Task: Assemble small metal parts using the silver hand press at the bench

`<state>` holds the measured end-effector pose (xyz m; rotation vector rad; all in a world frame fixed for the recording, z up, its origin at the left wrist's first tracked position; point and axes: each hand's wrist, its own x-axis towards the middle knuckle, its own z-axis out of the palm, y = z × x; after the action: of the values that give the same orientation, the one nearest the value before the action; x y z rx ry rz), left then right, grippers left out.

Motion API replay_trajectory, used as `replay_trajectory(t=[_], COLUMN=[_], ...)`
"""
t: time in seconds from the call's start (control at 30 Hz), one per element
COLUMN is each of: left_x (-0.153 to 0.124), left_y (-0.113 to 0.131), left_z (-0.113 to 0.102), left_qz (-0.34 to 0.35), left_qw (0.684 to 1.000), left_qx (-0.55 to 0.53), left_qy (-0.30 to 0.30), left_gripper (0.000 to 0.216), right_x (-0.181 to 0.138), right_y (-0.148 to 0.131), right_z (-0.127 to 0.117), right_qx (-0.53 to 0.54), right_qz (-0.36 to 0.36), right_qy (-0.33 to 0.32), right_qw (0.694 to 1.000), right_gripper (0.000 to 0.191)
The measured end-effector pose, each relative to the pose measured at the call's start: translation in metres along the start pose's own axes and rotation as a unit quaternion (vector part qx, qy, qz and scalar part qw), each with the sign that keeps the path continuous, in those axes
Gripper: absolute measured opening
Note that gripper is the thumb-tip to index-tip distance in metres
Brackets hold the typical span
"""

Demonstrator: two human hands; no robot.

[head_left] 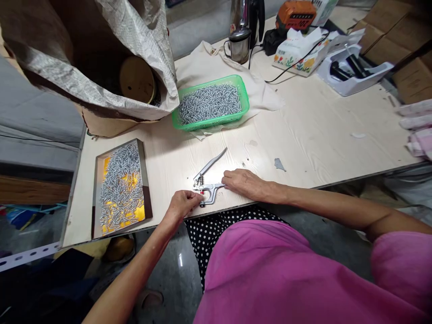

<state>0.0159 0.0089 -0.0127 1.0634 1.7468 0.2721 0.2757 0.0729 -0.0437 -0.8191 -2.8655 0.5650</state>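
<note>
The pliers (207,181) lie on the table (320,135) near its front edge, with the upper handle raised. The left hand (182,204) pinches their head, fingers closed. The right hand (243,182) rests flat on the lower handle, fingers not gripping. A tray (146,180) is at the left.

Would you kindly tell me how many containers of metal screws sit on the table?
2: a green basket at the far middle of the table, and a flat tray at its near left corner. The open bag may hide more.
</note>
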Motion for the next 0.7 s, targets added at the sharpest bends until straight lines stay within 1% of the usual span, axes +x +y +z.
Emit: replay_trajectory(t=[0.1, 0.13, 0.17, 0.2, 0.27, 0.3, 0.33, 0.37, 0.4, 0.47, 0.57, 0.7], left_x=[-0.002, -0.003, -0.003, -0.004, -0.004, -0.005, -0.005, -0.006, -0.007, -0.008, -0.01, -0.009], left_y=[-0.002, -0.003, -0.004, -0.005, -0.006, -0.006, -0.005, -0.005, -0.005, -0.004, -0.005, -0.008], left_z=[0.002, 0.003, 0.003, 0.004, 0.005, 0.006, 0.006, 0.007, 0.007, 0.008, 0.01, 0.011], left_qz=[-0.001, -0.001, -0.001, -0.003, -0.008, -0.011, -0.014, -0.014, -0.014, -0.01, -0.008, -0.005], left_qw=[1.0, 1.0, 1.0, 1.0, 0.999, 0.999, 0.999, 0.999, 0.999, 0.998, 0.998, 0.998], left_qx=[-0.009, -0.015, -0.022, -0.026, -0.032, -0.034, -0.036, -0.039, -0.041, -0.045, -0.047, -0.053], left_qy=[0.001, 0.004, 0.006, 0.008, 0.012, 0.015, 0.019, 0.022, 0.025, 0.03, 0.037, 0.04], left_gripper=[0.046, 0.047, 0.047, 0.047, 0.049, 0.05, 0.051, 0.052, 0.053, 0.053, 0.052, 0.055], right_x=[-0.001, -0.002, -0.001, 0.0, 0.004, 0.007, 0.011, 0.015, 0.019, 0.025, 0.029, 0.026], right_y=[0.001, 0.002, 0.004, 0.007, 0.015, 0.019, 0.023, 0.027, 0.031, 0.036, 0.036, 0.028], right_z=[-0.004, -0.007, -0.01, -0.013, -0.019, -0.022, -0.024, -0.025, -0.025, -0.025, -0.025, -0.027], right_qx=[0.012, 0.025, 0.037, 0.043, 0.03, 0.012, -0.006, -0.021, -0.033, -0.043, -0.044, -0.059], right_qz=[0.003, -0.003, -0.009, -0.013, -0.013, -0.01, -0.008, -0.01, -0.014, -0.024, -0.025, -0.003], right_qy=[-0.015, -0.012, -0.003, 0.012, 0.04, 0.046, 0.043, 0.033, 0.021, 0.003, -0.001, 0.001], right_qw=[1.0, 1.0, 0.999, 0.999, 0.999, 0.999, 0.999, 0.999, 0.999, 0.999, 0.999, 0.998], right_gripper=[0.015, 0.013, 0.015, 0.026, 0.065, 0.085, 0.099, 0.109, 0.114, 0.114, 0.102, 0.09])
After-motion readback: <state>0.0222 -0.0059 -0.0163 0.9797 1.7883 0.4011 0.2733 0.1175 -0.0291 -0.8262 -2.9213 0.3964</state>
